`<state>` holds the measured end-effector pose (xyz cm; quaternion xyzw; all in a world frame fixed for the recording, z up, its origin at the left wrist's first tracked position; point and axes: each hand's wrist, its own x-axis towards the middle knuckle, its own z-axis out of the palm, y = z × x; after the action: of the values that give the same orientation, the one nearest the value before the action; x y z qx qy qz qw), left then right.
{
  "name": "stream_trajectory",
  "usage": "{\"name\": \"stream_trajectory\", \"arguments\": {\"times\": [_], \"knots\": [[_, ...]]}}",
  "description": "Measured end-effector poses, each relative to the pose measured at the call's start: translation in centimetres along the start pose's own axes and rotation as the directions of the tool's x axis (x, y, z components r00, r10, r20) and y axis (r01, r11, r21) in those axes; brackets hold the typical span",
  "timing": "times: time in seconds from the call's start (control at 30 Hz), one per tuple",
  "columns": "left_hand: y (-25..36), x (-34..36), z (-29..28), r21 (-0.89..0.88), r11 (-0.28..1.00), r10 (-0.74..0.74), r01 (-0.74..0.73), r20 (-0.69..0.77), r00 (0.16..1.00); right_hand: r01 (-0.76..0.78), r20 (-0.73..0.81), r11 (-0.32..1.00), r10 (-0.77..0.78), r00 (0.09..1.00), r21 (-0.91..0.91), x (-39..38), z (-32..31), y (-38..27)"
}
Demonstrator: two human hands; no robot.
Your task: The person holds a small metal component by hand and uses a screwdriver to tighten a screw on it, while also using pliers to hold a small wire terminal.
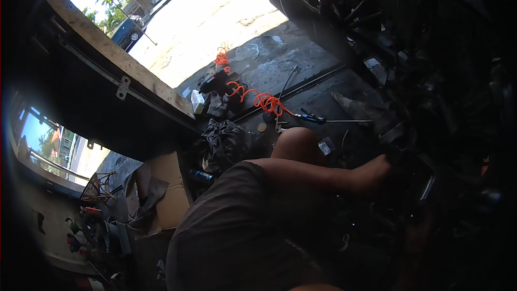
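My left hand (370,173) reaches into the dark lower part of a motorcycle (409,32), its fingers lost in shadow. Close to its right is a shiny metal bar (428,187). My right hand (417,237) shows only dimly below that, and what it holds, if anything, is too dark to make out. Beyond my left arm rise a bare knee (295,143) and, on the dark floor, a long screwdriver-like tool (318,118), a small clear packet (326,145) and an orange coiled air hose (266,102).
A dark heap of cloth (226,143), a blue can (203,175) and a cardboard sheet (169,183) lie to the left. A long wooden-edged panel (124,67) borders the opening. Outside are sunlit paving (194,27) and a parked blue car (126,32).
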<state>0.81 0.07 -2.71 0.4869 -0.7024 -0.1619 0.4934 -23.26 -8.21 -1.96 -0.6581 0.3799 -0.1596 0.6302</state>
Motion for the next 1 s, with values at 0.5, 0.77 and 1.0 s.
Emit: {"name": "stream_trajectory", "arguments": {"times": [0.5,0.77,1.0], "knots": [[1.2,0.8,-1.3,0.106,0.991,-0.091,0.082,0.082,0.992,0.22,0.079,0.975,-0.218,0.973,-0.017,0.6,1.2,-1.5],[1.3,1.0,0.6,0.028,0.962,-0.272,0.272,0.038,0.961,0.625,0.118,0.408,-0.769,0.628,-0.665,0.3,0.5,-1.1],[1.1,0.2,0.5,0.09,0.973,-0.218,0.213,0.048,0.975,0.175,0.105,0.985,-0.175,0.979,0.009,0.2,0.7,-1.3]]}}
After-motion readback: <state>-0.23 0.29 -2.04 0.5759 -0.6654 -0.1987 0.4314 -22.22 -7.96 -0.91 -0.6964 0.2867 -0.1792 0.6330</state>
